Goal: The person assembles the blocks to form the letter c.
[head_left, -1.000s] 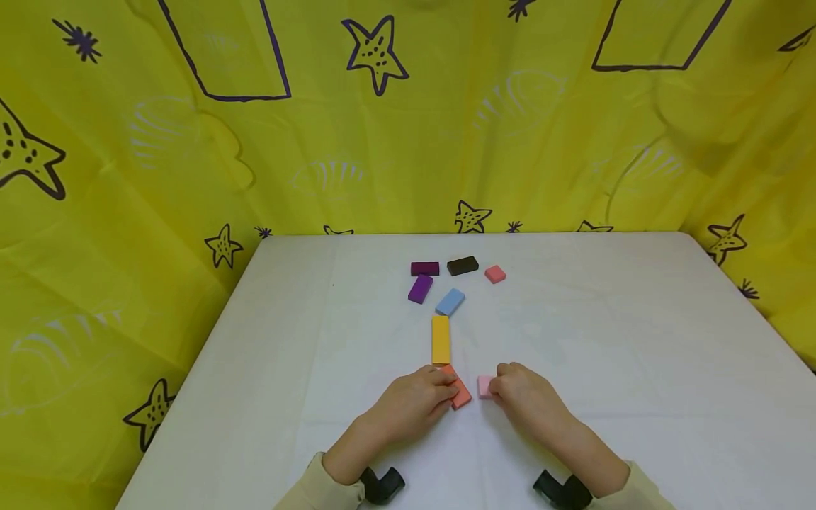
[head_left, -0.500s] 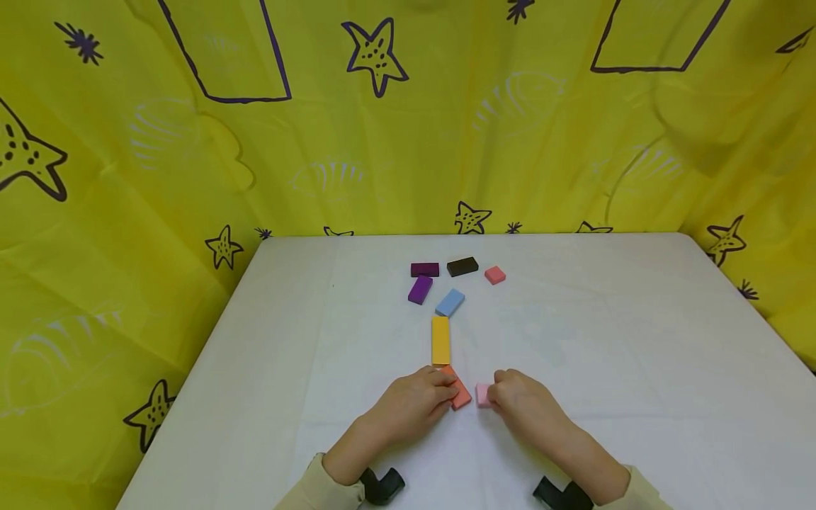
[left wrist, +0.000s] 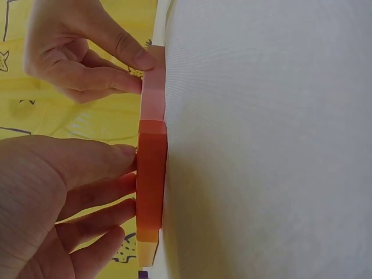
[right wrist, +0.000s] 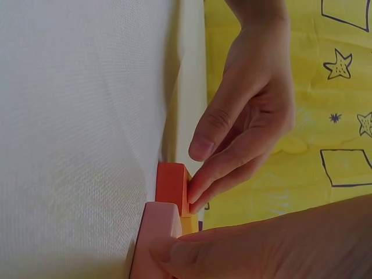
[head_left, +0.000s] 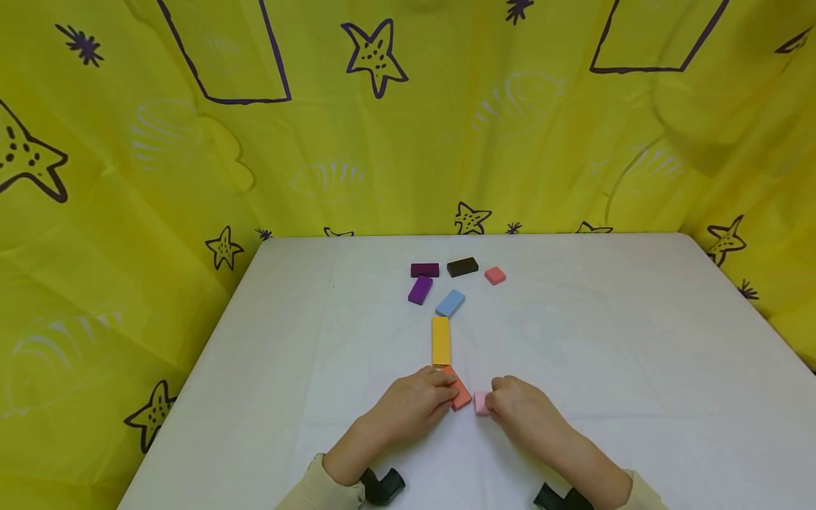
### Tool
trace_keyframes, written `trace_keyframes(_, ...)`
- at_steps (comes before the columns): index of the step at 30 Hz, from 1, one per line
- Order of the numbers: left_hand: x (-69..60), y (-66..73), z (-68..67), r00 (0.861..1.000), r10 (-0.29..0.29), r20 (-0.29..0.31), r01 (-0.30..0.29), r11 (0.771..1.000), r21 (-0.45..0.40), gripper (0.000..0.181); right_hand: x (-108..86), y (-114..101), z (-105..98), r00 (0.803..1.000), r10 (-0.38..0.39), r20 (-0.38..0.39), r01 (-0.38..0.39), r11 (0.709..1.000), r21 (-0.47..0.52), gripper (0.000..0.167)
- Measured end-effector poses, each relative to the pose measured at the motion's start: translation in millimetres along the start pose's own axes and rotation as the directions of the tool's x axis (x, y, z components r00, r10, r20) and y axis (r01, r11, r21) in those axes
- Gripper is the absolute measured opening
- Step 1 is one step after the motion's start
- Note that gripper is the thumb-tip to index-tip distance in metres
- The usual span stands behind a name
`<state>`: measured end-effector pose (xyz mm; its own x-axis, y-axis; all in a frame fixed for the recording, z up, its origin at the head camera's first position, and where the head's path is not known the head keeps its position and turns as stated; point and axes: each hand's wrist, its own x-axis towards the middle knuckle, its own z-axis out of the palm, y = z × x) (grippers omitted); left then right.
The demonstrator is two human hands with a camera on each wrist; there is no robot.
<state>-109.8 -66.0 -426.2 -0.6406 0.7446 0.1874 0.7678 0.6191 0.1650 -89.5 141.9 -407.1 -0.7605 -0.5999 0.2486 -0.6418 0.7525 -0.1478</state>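
Observation:
My left hand [head_left: 408, 405] rests its fingertips on an orange-red block [head_left: 462, 399] that lies slanted on the table. In the left wrist view the fingers of that hand [left wrist: 58, 197] reach loosely to the block's [left wrist: 151, 174] upper face. My right hand [head_left: 525, 411] pinches a small pink block [head_left: 480, 404] between thumb and index finger, just right of the orange-red block's near end. A yellow block [head_left: 440, 340] stretches away from the orange-red block's far end. Fingers cover part of the pink block.
Beyond the yellow block lies a light blue block [head_left: 450, 303]. Farther back are a purple block [head_left: 421, 290], a dark purple block [head_left: 425, 270], a black block [head_left: 462, 267] and a small coral block [head_left: 495, 275]. A patterned yellow curtain [head_left: 408, 142] hangs behind the white table [head_left: 605, 319].
My right hand has moved toward me and slightly left with the pink block, alongside the orange-red block's near end. My left hand has stayed in place.

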Motion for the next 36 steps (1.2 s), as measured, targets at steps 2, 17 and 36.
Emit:
trace_keyframes(2,0.0,0.0,0.1,1.000,0.001,-0.001,-0.001,1.000,0.001,0.024,-0.1,-0.7,0.0,1.000,-0.004,0.002,0.004,1.000,-0.004,0.021)
trace_keyframes(17,-0.8,0.5,-1.5,1.000,0.000,-0.002,0.000,1.000,0.008,0.024,0.0,-3.7,-0.7,1.000,-0.018,0.018,0.019,1.000,-0.018,0.020)
trace_keyframes(36,-0.8,1.0,-0.8,1.000,0.008,-0.014,-0.008,1.000,0.011,0.022,-3.5,-7.0,1.3,1.000,-0.025,-0.013,0.024,0.999,-0.030,0.021)
